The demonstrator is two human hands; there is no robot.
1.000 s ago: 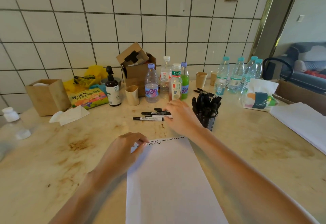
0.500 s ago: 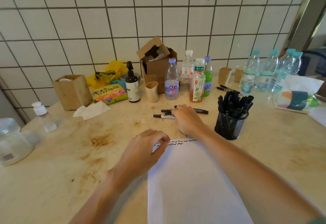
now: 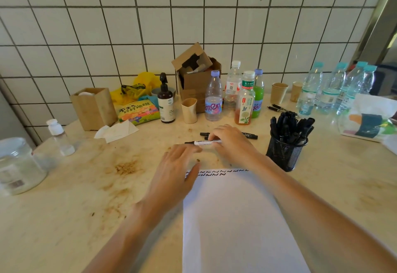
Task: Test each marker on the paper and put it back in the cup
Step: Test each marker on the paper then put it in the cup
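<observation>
Both hands reach forward over a stained, cream stone table (image 3: 64, 219) backed by a white tiled wall (image 3: 129, 25). The right hand (image 3: 231, 141) lies palm down with its fingers curled over a white-barrelled marker (image 3: 205, 142), pinching it near the barrel's right end. The left hand (image 3: 178, 169) stretches out flat beside it, fingers straight and relaxed, gripping nothing, its fingertips just below the marker's black cap; whether they touch it cannot be told. The marker's long axis runs left to right across the view, black cap pointing toward the left hand's side. Beyond the right hand, two more black markers (image 3: 249, 135) lie on the table, also crosswise. Right of the right hand stands a black mesh cup (image 3: 284, 154) packed with upright black markers. Near side of both hands, between the forearms, lies a white paper (image 3: 236, 229) with rows of black squiggles along its far edge. Further beyond the hands stand bottles (image 3: 213, 98), a cardboard box (image 3: 196, 79) and paper cups (image 3: 278, 92).
</observation>
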